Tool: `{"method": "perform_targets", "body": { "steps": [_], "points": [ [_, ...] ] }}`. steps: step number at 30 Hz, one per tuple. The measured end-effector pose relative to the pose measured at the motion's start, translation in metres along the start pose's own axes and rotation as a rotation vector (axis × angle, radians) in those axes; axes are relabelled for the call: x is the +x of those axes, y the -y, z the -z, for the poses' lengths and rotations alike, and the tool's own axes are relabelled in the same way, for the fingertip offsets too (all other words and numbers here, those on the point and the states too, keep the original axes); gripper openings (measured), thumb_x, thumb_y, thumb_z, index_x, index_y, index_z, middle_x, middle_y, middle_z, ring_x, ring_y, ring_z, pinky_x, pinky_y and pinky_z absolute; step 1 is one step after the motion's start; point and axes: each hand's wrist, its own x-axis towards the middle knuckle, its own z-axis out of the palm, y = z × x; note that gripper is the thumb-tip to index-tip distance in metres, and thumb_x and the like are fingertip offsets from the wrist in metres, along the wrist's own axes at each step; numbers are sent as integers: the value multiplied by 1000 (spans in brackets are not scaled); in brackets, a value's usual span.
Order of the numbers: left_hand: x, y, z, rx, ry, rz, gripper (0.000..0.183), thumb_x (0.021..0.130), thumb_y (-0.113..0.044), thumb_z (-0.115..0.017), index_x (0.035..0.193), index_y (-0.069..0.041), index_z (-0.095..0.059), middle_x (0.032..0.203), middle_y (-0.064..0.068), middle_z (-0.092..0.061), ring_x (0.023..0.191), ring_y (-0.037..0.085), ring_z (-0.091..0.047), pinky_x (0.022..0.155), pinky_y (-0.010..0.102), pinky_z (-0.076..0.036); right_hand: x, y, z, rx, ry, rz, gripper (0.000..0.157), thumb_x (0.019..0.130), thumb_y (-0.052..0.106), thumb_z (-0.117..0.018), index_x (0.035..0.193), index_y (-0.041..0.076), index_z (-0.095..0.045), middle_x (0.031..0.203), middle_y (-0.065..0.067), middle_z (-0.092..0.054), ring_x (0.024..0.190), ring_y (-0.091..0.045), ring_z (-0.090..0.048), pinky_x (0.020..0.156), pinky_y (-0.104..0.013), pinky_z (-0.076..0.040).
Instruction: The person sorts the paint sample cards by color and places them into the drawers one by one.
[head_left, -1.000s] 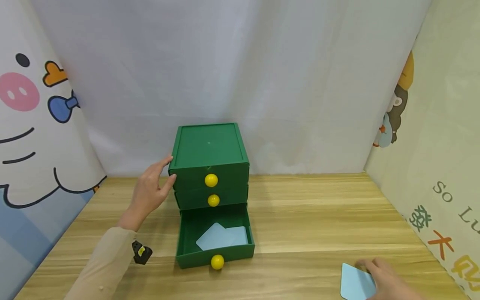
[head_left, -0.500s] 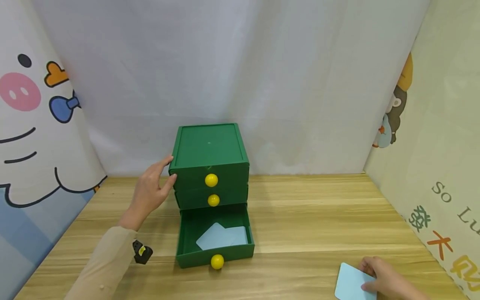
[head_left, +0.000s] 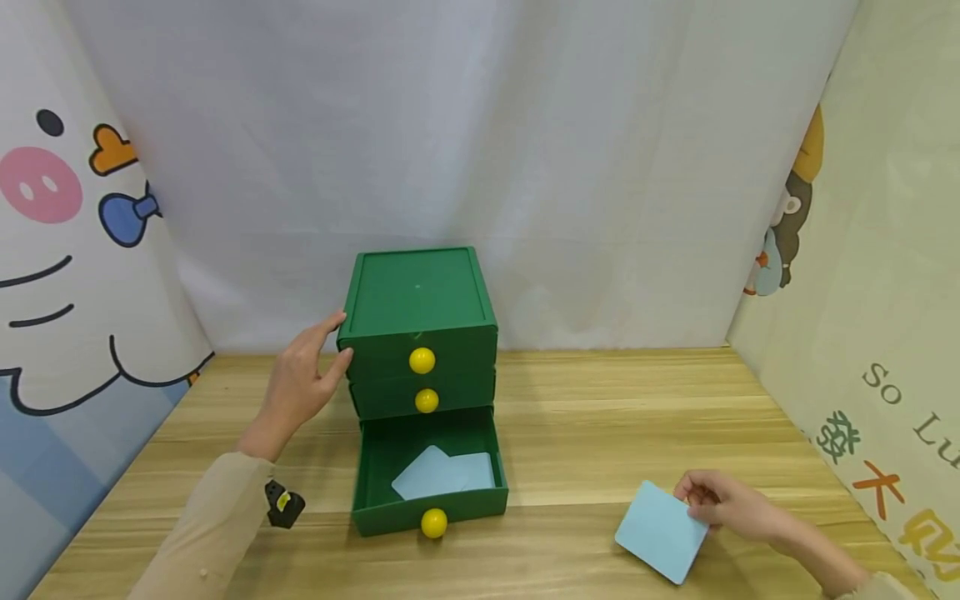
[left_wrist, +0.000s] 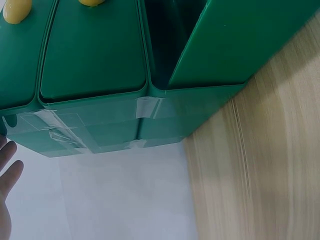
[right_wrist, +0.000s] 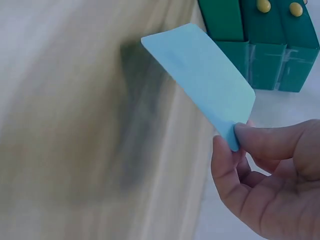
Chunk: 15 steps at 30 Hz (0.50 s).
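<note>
A light blue square card (head_left: 662, 533) with rounded corners is pinched at one edge between the thumb and fingers of my right hand (head_left: 723, 505). The right wrist view shows the card (right_wrist: 205, 75) held above the table, its shadow falling below it. My left hand (head_left: 302, 379) rests its fingertips against the left side of the green drawer cabinet (head_left: 420, 292), fingers extended. The cabinet's bottom drawer (head_left: 431, 510) is pulled out, and light blue cards (head_left: 442, 475) overlap inside it. Both upper drawers are closed, each with a yellow round knob (head_left: 422, 361).
A small black object with a yellow mark (head_left: 283, 505) appears beside the left sleeve. The wooden table (head_left: 592, 433) meets a pale curtain (head_left: 600, 208) behind the cabinet. Printed cloths hang at the left (head_left: 97, 292) and right (head_left: 847, 317).
My right hand has lifted the blue card and moved it leftward, toward the cabinet, from the table's right front. The left hand and the drawers have stayed in place.
</note>
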Motion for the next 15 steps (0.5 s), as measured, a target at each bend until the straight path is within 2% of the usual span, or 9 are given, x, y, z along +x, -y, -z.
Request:
{"method": "perform_targets", "body": {
  "steps": [6, 15],
  "points": [
    [0, 1, 1, 0, 1, -1, 49, 86, -10, -61, 130, 5, -46, 125, 22, -52, 110, 36, -51, 88, 51, -42, 32, 30, -1, -74, -41, -35, 12, 90, -1, -49, 97, -10, -52, 74, -3, -44, 65, -7, -44, 55, -22, -45],
    [0, 1, 1, -2, 4, -11, 47, 88, -15, -60, 129, 5, -46, 124, 22, -52, 110, 36, -51, 87, 52, -43, 81, 68, -13, -145, -61, -34, 10, 90, -2, -48, 97, -6, -53, 76, -5, -47, 68, -14, -45, 57, -24, -47]
  ]
}}
